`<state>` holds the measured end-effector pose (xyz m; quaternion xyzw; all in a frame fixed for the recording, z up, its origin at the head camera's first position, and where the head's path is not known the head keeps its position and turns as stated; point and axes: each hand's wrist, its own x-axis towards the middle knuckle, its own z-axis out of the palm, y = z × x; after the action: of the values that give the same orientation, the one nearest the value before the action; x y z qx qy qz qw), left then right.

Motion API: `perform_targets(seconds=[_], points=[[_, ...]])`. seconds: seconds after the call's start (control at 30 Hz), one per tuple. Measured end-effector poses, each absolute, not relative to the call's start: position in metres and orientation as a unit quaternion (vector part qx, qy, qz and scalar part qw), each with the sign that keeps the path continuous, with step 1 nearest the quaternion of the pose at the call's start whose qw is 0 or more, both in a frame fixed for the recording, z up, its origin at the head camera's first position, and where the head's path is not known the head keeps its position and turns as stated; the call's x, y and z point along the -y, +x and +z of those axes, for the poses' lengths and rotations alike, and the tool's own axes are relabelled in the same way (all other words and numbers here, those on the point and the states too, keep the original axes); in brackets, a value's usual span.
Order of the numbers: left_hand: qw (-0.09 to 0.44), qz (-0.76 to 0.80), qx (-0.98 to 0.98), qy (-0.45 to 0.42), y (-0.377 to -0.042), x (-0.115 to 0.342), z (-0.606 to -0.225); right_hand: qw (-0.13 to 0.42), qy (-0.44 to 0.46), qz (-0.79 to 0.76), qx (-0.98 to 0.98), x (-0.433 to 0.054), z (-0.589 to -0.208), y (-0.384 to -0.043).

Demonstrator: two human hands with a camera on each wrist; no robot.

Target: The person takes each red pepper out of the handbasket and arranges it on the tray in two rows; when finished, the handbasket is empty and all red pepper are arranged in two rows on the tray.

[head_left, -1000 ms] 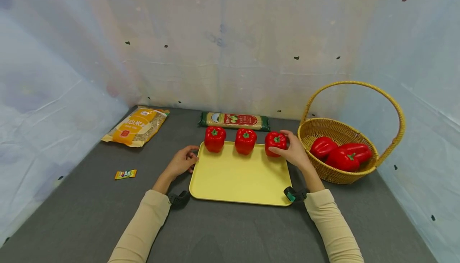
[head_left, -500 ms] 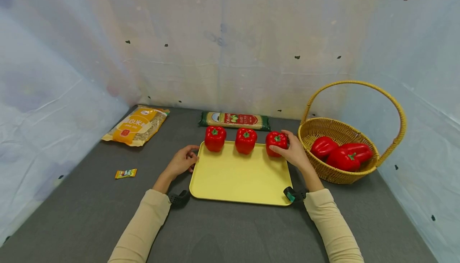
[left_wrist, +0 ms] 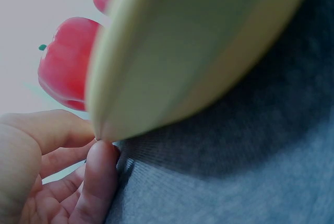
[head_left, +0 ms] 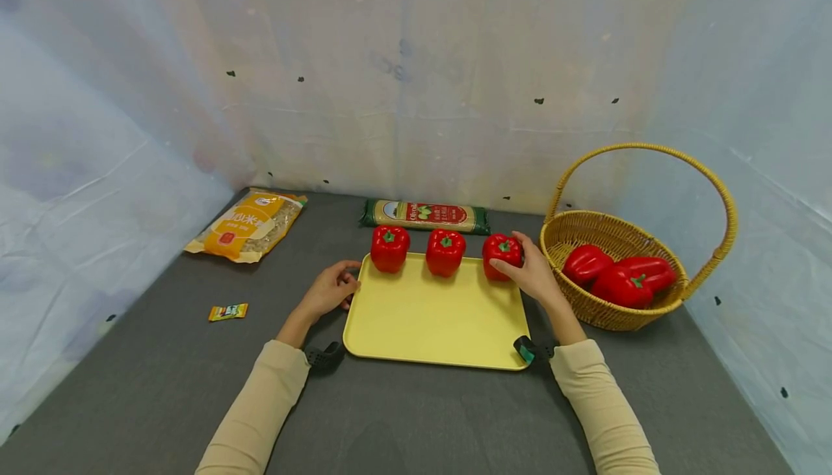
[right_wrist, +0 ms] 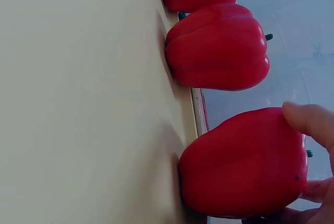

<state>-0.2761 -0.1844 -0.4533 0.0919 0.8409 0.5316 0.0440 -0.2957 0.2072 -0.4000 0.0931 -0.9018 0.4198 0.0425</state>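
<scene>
Three red bell peppers stand upright in a row along the far edge of a yellow tray (head_left: pixel 435 323): a left one (head_left: pixel 390 250), a middle one (head_left: pixel 445 253) and a right one (head_left: pixel 497 266). My right hand (head_left: pixel 534 273) grips the right pepper, its thumb on the near side and fingers behind, partly hidden. That pepper's base rests on the tray in the right wrist view, where the thumb (right_wrist: pixel 310 122) lies against its side. At the tray's left edge, my left hand (head_left: pixel 327 292) pinches the rim between thumb (left_wrist: pixel 99 177) and fingers.
A wicker basket (head_left: pixel 591 309) with a tall handle and red peppers inside stands right of the tray. Behind the tray lies a green-ended noodle packet (head_left: pixel 425 216). A grain bag (head_left: pixel 250 226) and small yellow sachet (head_left: pixel 228 312) lie at left. Curtains enclose the grey table.
</scene>
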Motion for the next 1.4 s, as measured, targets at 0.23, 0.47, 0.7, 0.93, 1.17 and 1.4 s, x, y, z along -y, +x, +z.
perform_targets(seconds=[0.23, 0.47, 0.7, 0.93, 1.17, 1.4], points=[[0.044, 0.532, -0.84, 0.094, -0.276, 0.184, -0.453, 0.042, 0.105, 0.431, 0.895, -0.208, -0.401, -0.295], [0.047, 0.533, -0.84, 0.092, -0.277, 0.184, -0.454, 0.053, 0.118, 0.444, 0.887, -0.208, -0.397, -0.293], [0.045, 0.53, -0.842, 0.09, -0.276, 0.184, -0.454, 0.067, 0.132, 0.447, 0.882, -0.214, -0.385, -0.29], [0.03, 0.538, -0.835, 0.113, -0.274, 0.185, -0.453, 0.082, 0.139, 0.464, 0.871, -0.222, -0.372, -0.285], [0.036, 0.539, -0.835, 0.103, -0.275, 0.185, -0.454, 0.111, 0.147, 0.455, 0.871, -0.238, -0.358, -0.277], [0.045, 0.533, -0.84, 0.09, -0.277, 0.184, -0.455, 0.142, 0.142, 0.453, 0.869, -0.259, -0.347, -0.27]])
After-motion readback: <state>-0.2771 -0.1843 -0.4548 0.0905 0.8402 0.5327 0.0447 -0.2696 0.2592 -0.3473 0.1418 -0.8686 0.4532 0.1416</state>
